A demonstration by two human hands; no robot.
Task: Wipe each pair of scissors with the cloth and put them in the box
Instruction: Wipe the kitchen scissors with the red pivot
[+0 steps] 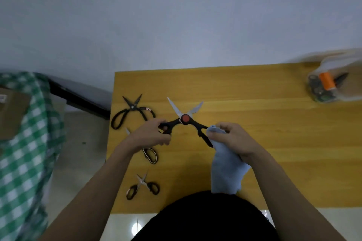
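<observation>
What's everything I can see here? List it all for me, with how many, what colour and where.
Table: one, yellow wood, centre.
Red-pivot scissors: one, black handles, blades spread, held above the table.
Cloth: one, light blue, hanging from the right hand.
Scissors lying on the table: three, black handles, left side: large pair at the back, one partly under the left forearm, small pair nearest.
Clear container: one, far right corner, blurred, orange item inside.
Checked fabric: green and white, far left.
Left hand: grips one scissor handle.
Right hand: holds the cloth against the other handle.
</observation>
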